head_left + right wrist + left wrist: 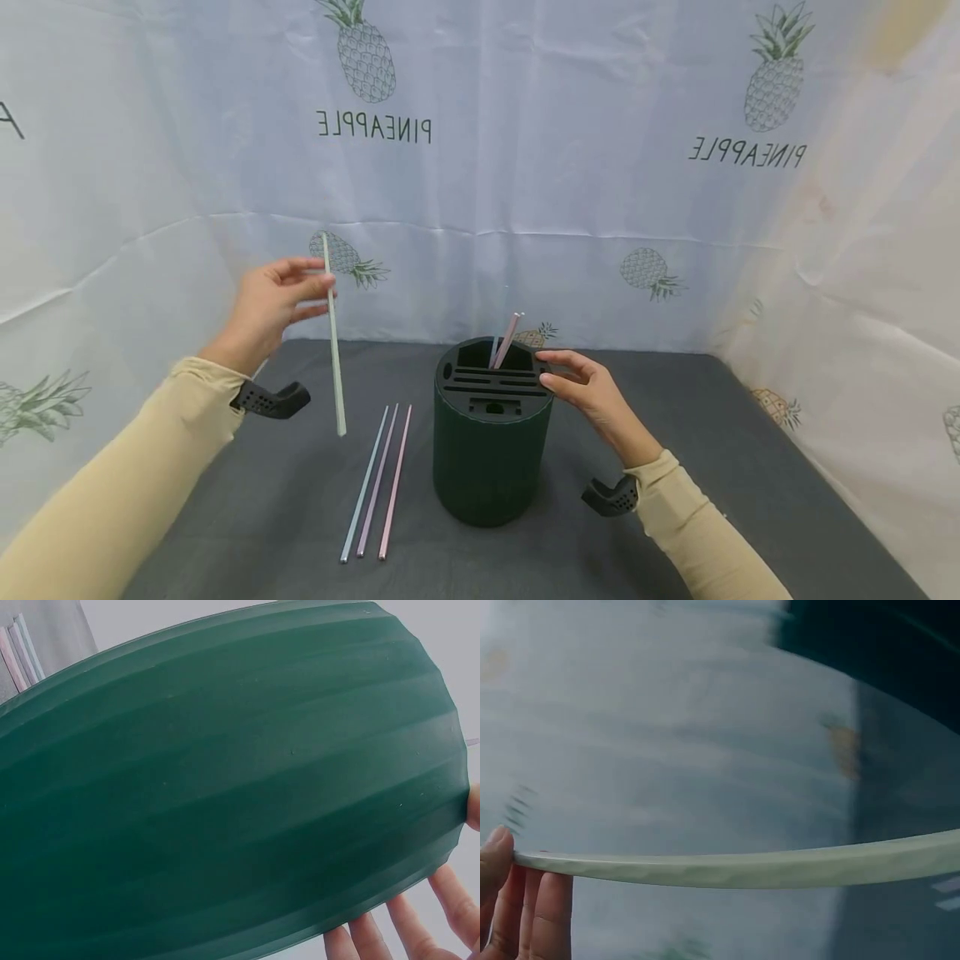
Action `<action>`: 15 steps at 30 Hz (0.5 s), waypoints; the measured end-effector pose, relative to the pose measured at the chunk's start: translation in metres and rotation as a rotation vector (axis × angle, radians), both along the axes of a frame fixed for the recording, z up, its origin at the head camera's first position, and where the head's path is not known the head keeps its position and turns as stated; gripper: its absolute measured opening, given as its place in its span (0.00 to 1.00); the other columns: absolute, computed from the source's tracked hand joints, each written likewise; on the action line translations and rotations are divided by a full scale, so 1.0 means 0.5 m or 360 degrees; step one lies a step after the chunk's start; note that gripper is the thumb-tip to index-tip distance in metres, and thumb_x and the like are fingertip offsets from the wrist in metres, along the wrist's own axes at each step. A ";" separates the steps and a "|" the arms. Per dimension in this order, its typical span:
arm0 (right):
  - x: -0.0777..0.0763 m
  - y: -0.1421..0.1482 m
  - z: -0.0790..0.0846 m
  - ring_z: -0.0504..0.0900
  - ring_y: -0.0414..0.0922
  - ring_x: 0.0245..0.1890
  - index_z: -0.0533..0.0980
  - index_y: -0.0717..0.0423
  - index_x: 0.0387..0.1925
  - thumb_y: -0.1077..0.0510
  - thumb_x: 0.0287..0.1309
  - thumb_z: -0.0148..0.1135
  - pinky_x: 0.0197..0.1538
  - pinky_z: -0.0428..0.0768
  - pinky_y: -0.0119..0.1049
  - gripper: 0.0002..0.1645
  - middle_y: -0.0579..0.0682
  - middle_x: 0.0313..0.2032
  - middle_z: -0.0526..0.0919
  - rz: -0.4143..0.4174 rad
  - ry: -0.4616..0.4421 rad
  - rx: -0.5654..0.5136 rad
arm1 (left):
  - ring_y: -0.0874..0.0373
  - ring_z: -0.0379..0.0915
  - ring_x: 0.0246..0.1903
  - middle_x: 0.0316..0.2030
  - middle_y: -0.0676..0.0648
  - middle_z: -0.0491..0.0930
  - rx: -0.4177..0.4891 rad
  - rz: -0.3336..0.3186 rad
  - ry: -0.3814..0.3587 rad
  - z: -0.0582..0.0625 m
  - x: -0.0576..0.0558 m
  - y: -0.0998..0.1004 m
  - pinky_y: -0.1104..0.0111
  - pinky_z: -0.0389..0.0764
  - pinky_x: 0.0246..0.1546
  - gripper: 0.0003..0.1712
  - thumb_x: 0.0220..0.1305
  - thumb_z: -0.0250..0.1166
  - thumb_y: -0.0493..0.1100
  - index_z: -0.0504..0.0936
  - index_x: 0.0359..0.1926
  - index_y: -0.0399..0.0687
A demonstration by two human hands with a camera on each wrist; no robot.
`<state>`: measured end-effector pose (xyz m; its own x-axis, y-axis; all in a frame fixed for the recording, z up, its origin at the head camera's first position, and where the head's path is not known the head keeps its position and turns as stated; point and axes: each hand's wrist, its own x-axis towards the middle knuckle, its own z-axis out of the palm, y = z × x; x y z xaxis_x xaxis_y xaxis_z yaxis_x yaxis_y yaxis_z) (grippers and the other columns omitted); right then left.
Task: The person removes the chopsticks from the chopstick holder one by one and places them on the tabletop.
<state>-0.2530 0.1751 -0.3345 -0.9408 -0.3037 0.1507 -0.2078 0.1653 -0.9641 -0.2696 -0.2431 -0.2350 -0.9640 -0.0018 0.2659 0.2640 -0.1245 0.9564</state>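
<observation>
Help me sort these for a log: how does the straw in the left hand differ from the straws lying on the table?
The green straw is held in the air, near upright, pinched by the left hand; the three straws on the table lie flat, side by side, untouched. It is pale green; they look blue, lilac and pink. All are thin, straight and similar in length.

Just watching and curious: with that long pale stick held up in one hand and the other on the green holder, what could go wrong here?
The left hand pinches the pale green stick only near its top, so the long free end could swing and miss a slot. It might also knock the pink sticks already leaning in the green holder. The right hand merely rests fingertips on the rim, so a bump could shift the holder.
</observation>
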 end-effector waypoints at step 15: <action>-0.007 -0.001 -0.002 0.73 0.47 0.61 0.70 0.51 0.64 0.49 0.63 0.63 0.66 0.70 0.53 0.29 0.49 0.68 0.65 -0.0008 -0.0003 0.0018 | 0.56 0.84 0.39 0.46 0.39 0.83 -0.0717 0.0042 -0.0597 -0.330 -0.024 -0.049 0.64 0.86 0.40 0.29 0.65 0.65 0.42 0.70 0.61 0.28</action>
<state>-0.2563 0.1746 -0.3354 -0.9425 -0.3008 0.1456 -0.2052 0.1772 -0.9625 -0.2816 -0.2675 -0.3999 -0.9935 0.0068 -0.1136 -0.1055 0.3180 0.9422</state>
